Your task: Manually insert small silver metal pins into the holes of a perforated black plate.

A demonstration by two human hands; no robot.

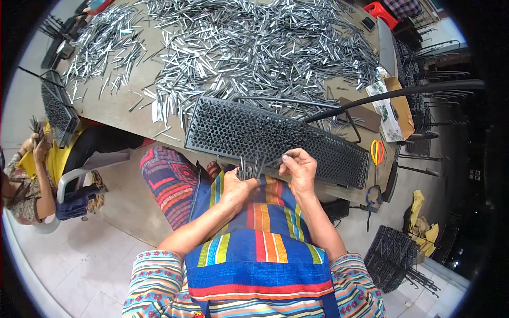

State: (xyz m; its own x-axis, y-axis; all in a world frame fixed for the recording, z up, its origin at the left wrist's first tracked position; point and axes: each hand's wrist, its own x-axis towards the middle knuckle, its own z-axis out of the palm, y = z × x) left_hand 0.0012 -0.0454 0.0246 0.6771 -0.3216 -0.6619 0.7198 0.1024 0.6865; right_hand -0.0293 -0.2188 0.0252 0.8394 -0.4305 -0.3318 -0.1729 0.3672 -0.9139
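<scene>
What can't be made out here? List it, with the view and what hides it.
All in the head view:
- Lower ends of the dark strips: covered by the left hand.
- Number of thin dark pieces at the right hand's fingertips: too small to tell.
- Far end of the metal pile: cut off by the top edge.
- Co-worker: partly cut off by the left rim.

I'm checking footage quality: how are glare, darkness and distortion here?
Head view throughout: silvery strips glint brightly; dark sticks in the left grip blend into the black tray behind; corners go black, far right is murky; straight edges bow near the rim.
</scene>
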